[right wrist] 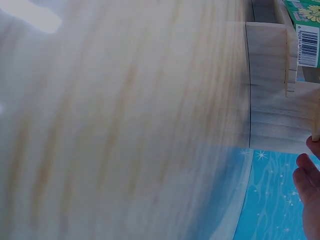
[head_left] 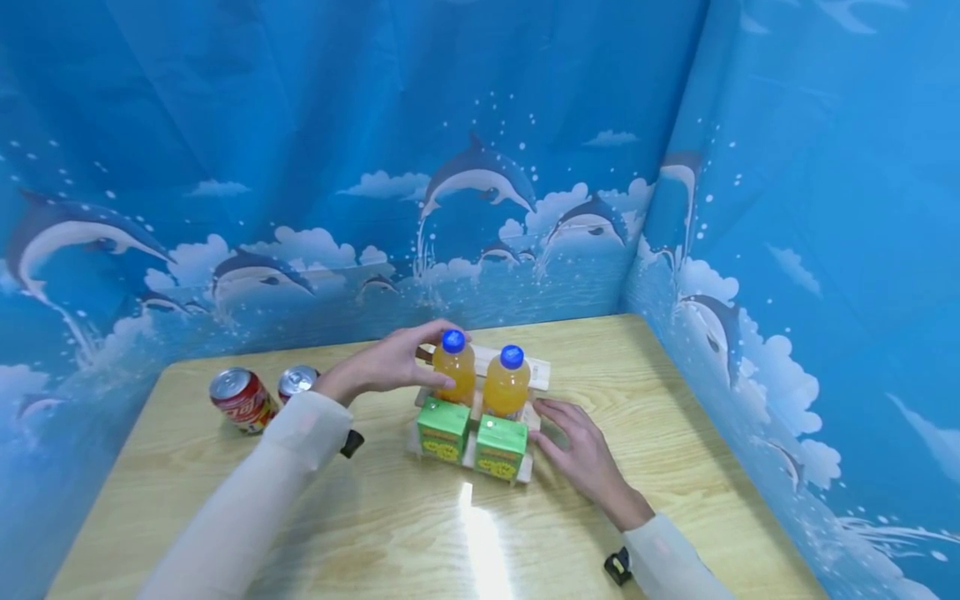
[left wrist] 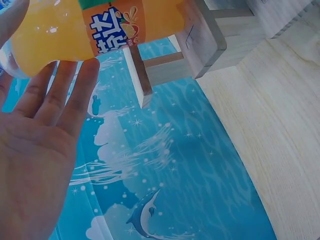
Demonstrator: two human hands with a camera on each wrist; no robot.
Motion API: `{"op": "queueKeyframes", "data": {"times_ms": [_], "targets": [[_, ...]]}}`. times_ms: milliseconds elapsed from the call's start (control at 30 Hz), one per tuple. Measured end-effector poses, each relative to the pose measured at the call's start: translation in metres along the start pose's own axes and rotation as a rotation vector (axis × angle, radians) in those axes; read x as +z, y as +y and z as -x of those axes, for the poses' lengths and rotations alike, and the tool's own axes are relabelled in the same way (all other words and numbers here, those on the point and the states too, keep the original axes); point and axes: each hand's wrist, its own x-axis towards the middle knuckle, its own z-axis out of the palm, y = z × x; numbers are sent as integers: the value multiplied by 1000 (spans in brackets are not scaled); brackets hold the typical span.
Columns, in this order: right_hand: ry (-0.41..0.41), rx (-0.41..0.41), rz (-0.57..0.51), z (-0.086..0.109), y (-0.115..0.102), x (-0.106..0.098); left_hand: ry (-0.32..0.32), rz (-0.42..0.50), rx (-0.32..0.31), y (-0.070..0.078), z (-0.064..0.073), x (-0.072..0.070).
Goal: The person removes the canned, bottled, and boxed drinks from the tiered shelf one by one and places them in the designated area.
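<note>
In the head view, my left hand (head_left: 395, 360) holds the left orange soda bottle (head_left: 454, 367), thumb in front and fingers behind. Its orange label with white lettering shows in the left wrist view, where the fingers of my left hand (left wrist: 42, 135) lie along the bottle (left wrist: 60, 35). A second orange soda bottle (head_left: 507, 383), also blue-capped, stands to its right in a stepped wooden rack (head_left: 467, 454). Two green drink cartons (head_left: 444, 427) sit side by side on the front step. My right hand (head_left: 579, 446) touches the rack's right side with its fingertips.
Two red soda cans (head_left: 243, 400) stand at the left of the wooden table (head_left: 382, 533), one partly behind my left forearm. A blue dolphin-print curtain (head_left: 315, 167) hangs along the back and right edges.
</note>
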Motion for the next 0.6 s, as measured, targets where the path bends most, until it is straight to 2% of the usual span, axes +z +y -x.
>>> {"op": "queueKeyframes", "data": {"times_ms": [233, 433, 600], "targets": [[7, -7, -5, 0, 0, 0, 37, -28, 35, 0, 1, -1], [17, -11, -9, 0, -1, 0, 91, -45, 62, 6, 4, -7], [19, -15, -9, 0, 0, 0, 135, -53, 44, 10, 11, -14]]}}
